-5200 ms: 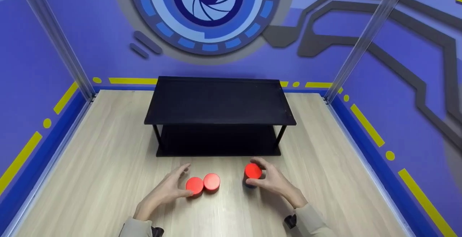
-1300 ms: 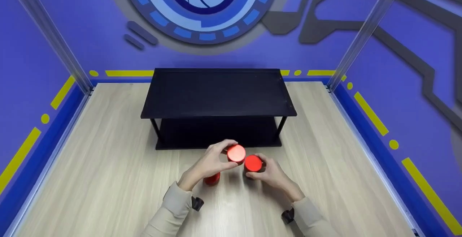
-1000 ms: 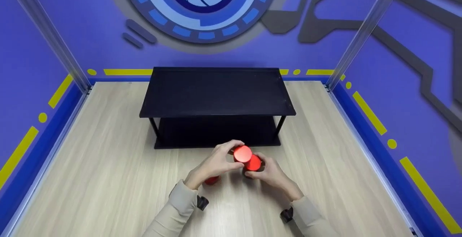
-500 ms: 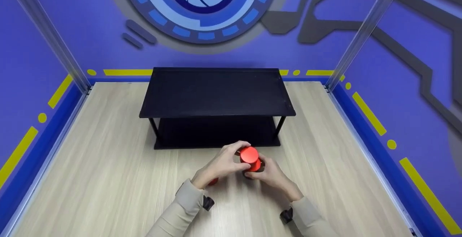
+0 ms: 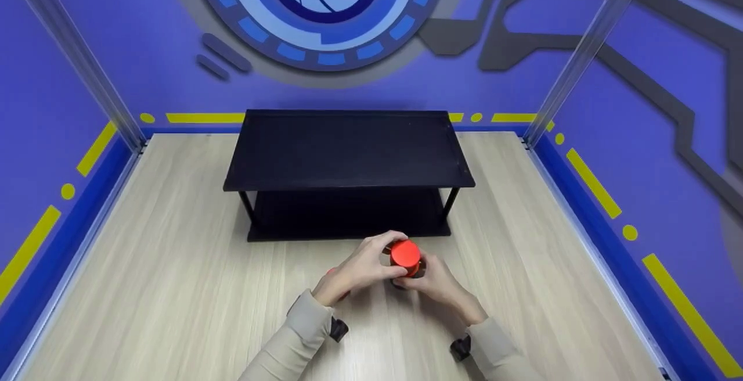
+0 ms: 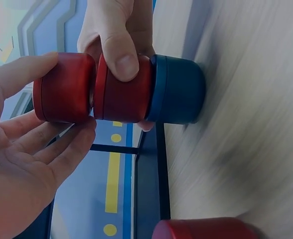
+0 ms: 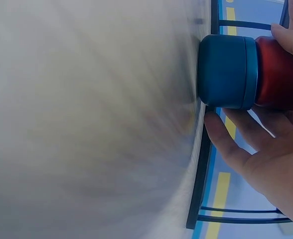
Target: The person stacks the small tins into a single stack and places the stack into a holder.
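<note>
Left wrist view is showing the stack best: a blue cylinder [image 6: 179, 89] is sitting on the wooden tabletop [image 6: 246, 149], a red cylinder [image 6: 124, 89] is standing on it, and a second red cylinder [image 6: 64, 88] is being set on top. The left hand [image 6: 22, 164] is curling thumb and fingers round that top piece, probably to line it up. The right hand [image 6: 114, 35] is pinching the middle red piece, thumb in front, apparently steadying the lower stack so it is not tipping.

Head view: both hands are meeting just in front of the black two-tier shelf [image 5: 348, 154], left hand [image 5: 360, 268] and right hand [image 5: 438, 285] clamped on the stack, whose red top [image 5: 404, 251] is showing between them. A third red piece [image 5: 342, 294] is lying on the table, mostly hidden under the left wrist; its edge is also showing low in the left wrist view.

Right wrist view: the blue base [image 7: 226, 71] is resting flat on the wood, fingers [image 7: 236, 144] reaching beside it.

Containers: I cannot tell whether the cylinders are solid or lidded pots; nothing is showing inside any. Both shelf tiers are looking bare, the lower one in shadow.
</note>
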Available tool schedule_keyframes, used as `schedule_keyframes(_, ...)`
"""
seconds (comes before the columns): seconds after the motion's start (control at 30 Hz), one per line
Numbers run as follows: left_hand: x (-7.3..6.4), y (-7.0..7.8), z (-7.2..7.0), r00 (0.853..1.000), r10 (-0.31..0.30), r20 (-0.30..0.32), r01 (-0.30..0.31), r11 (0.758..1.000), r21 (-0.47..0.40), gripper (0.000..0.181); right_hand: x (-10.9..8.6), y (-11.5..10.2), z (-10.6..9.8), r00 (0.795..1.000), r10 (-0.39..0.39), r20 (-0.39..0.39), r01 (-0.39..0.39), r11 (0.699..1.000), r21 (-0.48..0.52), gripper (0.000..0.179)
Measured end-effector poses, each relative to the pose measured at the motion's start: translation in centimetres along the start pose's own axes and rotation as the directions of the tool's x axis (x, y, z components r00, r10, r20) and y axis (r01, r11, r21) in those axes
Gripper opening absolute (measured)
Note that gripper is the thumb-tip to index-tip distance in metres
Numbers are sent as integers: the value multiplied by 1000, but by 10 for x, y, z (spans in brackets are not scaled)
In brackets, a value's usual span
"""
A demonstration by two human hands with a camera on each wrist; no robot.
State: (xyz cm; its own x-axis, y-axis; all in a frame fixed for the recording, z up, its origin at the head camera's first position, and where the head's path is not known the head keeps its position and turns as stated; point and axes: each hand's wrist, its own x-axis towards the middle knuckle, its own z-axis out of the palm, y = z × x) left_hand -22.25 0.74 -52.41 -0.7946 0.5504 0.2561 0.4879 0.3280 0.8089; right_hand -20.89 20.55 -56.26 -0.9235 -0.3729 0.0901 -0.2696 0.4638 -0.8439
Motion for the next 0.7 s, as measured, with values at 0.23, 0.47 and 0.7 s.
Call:
schedule_keyframes(0.23, 0, -2, 2, 999, -30, 14, 29, 1000, 9, 56, 2, 14, 2, 999, -31, -15, 31, 999, -18, 49)
schedule_keyframes(0.47, -1, -2, 4, 1000, -16, 8, 16, 1000, 22, 54, 1, 16, 3, 999, -36, -31, 36, 999, -1, 49)
schedule_keyframes(0.7, -1, -1, 4, 999, -34, 13, 34, 999, 26, 53, 1, 16, 3, 1000, -14, -23, 14, 1000, 10, 51)
